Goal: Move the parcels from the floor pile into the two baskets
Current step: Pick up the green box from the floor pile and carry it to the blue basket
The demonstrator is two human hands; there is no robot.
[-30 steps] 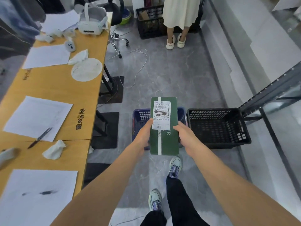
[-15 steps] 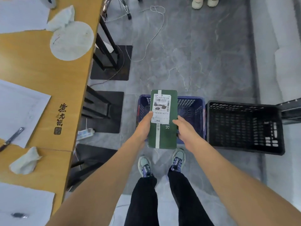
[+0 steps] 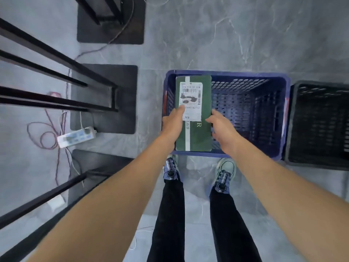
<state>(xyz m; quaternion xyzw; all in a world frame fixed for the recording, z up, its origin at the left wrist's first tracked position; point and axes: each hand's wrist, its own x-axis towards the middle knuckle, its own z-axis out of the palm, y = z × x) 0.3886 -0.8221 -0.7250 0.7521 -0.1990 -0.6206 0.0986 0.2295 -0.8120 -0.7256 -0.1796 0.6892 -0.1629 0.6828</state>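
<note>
Grey marbled tile floor [image 3: 226, 35] fills most of my feed. Black metal table frame [image 3: 56, 59] crosses the left side; its top is out of frame, so I see only bars and dark foot plates.

Blue perforated plastic basket [image 3: 255, 76] sits on the floor at centre, just ahead of the feet. Black perforated plastic basket [image 3: 321, 125] stands right beside it, cut off by the right edge. I can't tell if the two walls touch. I can't make out anything inside either one: the blue floor is partly covered and the black interior is too dark.

Green rectangular parcel [image 3: 204, 91], with a white tape strip along its length, is held flat over the left part of the blue basket, its near end above the near rim. I can't tell if it rests on that rim.

Left hand [image 3: 172, 123] grips the parcel's left edge, thumb on top; its fingers are hidden underneath. Right hand [image 3: 220, 127] grips the right edge, thumb at the edge and fingers curling below it.

White shipping label [image 3: 190, 99] shows a barcode and digits; the lower print is blurred and partly under the left thumb.

White power strip [image 3: 76, 137] lies by the frame among looped cables [image 3: 47, 133], its sockets blurred.
</note>
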